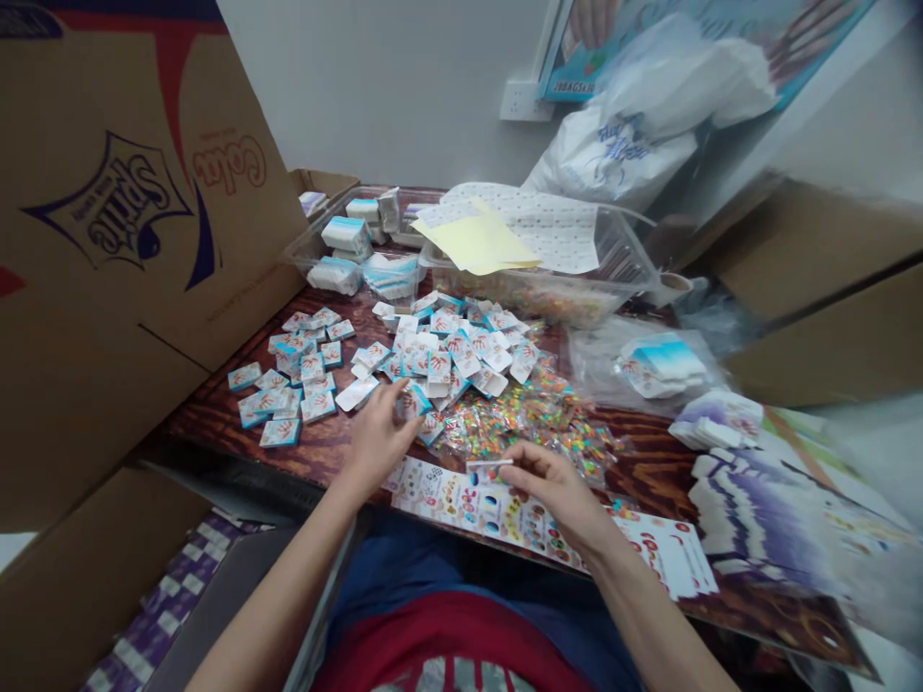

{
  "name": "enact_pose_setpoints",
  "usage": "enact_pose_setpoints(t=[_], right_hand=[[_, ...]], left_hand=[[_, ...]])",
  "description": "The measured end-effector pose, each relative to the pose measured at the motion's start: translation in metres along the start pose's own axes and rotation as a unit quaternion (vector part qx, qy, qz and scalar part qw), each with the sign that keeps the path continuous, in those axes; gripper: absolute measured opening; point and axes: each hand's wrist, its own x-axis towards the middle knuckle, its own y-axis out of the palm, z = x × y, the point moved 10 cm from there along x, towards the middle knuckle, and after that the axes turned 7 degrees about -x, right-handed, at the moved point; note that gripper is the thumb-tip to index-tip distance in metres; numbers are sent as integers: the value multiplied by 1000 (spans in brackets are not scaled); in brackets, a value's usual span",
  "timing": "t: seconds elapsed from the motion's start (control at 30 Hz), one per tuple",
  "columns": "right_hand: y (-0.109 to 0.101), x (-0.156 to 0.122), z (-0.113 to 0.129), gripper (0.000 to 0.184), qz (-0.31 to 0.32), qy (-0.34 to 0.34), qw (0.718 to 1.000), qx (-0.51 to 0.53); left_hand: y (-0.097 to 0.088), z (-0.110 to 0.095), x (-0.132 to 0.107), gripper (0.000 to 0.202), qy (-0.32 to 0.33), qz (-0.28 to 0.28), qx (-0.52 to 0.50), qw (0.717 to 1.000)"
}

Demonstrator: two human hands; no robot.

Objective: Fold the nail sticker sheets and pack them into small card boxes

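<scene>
My left hand (381,437) reaches to the near edge of a pile of small white-and-blue boxes (441,360). Its thumb and fingers close around one small box (413,399) printed with a red hand shape. Over the sticker sheets, my right hand (552,481) pinches a small clear packet (485,471) with a pale strip along its top and bits of colour inside. Between the hands and beyond them lies a heap of clear packets of coloured beads (534,418). Printed sheets (447,490) with rows of small pictures run along the table's front edge.
Another group of small boxes (299,375) lies at the left, beside a big cardboard box (130,211). Clear plastic trays (620,259) stand at the back, one topped with yellow paper (480,240). Bagged boxes (663,365) and purple-white cards (750,509) lie at the right.
</scene>
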Motion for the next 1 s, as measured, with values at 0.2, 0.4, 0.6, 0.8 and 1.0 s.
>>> enact_pose_setpoints(t=[0.2,0.4,0.6,0.8,1.0], right_hand=[[43,1,1,39,102,82,968,212],[54,0,14,30,97,6,989,109],[5,-3,10,27,-59,-25,997,44],[-1,-6,25,19,-68,-86,987,-119],[5,-1,35,19,-16,-101,975,-200]], left_hand=[[31,-2,-50,47,-130,120,-449,876],[32,-10,-65,56,-40,146,-178,972],[29,-21,-70,47,29,154,-52,986],[36,-19,-74,45,41,151,-49,986],[43,-32,-79,46,85,176,-45,980]])
